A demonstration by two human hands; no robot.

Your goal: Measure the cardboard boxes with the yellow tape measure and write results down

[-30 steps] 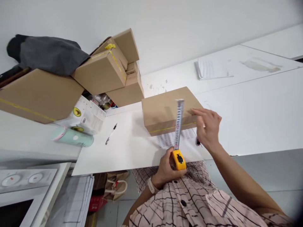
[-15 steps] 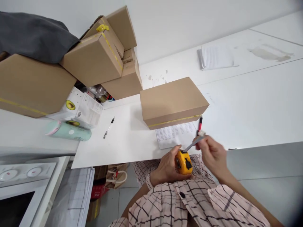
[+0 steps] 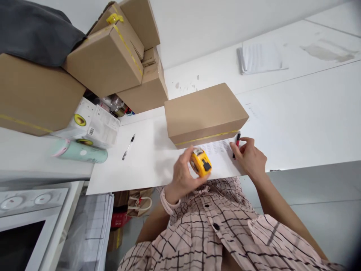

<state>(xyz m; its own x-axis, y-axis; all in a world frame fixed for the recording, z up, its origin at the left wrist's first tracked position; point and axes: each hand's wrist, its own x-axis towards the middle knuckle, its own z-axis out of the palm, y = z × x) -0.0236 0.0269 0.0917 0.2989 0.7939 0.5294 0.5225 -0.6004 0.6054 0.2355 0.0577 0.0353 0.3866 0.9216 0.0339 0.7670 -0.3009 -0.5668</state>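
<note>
My left hand [image 3: 184,175] is closed around a yellow tape measure [image 3: 200,162], its blade drawn in, held just above the near edge of the white table [image 3: 296,124]. My right hand [image 3: 249,158] rests on the table with its fingers on a red and black pen [image 3: 237,145]. The pen lies on a printed sheet [image 3: 217,154] that sticks out from under a closed cardboard box [image 3: 204,111] with yellow tape along its front.
Stacked cardboard boxes [image 3: 113,64] and a dark cloth [image 3: 34,30] fill the back left. In front of them lie a white product box [image 3: 94,126], a mint green bottle [image 3: 81,152] and a black pen [image 3: 128,146]. A folded paper stack [image 3: 261,58] lies far right.
The tape blade, stretched over the box a second ago, has gone back into its case. My right hand let the blade tip go and moved onto the red pen. My left hand rose with the tape measure.
</note>
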